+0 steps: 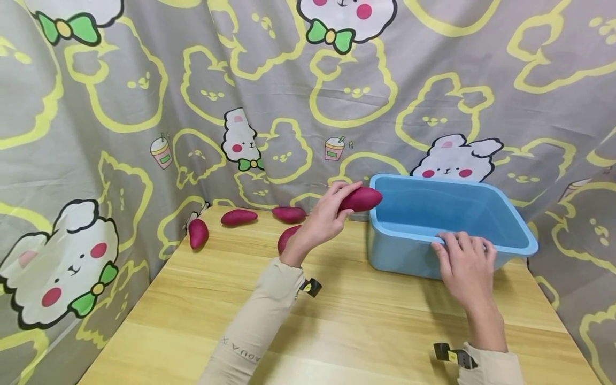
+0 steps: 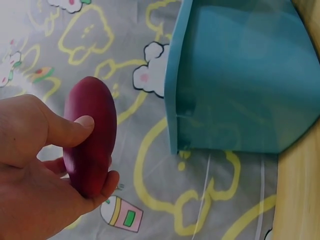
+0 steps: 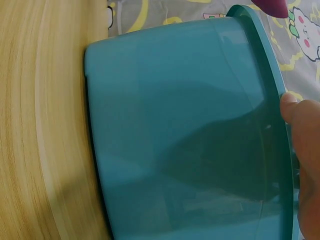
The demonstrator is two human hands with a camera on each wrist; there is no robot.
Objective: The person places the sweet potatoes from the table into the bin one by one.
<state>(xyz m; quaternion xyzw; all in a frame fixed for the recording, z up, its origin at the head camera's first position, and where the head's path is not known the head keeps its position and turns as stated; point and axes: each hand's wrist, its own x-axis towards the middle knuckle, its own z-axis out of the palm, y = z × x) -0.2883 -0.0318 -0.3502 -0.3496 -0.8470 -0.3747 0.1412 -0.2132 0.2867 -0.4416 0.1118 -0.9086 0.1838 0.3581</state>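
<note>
My left hand grips a purple-red sweet potato, thumb on one side and fingers around the other. It is held above the table, at the left end of a blue plastic bin. In the left wrist view the sweet potato stands apart from the bin's rim. My right hand holds the front rim of the bin, fingers hooked over the edge and the thumb against the outside. The visible inside of the bin shows bare blue walls.
Several more sweet potatoes lie on the wooden table at the back left: one by the left edge, two along the back, and one partly hidden behind my left wrist. A patterned grey curtain hangs around the table.
</note>
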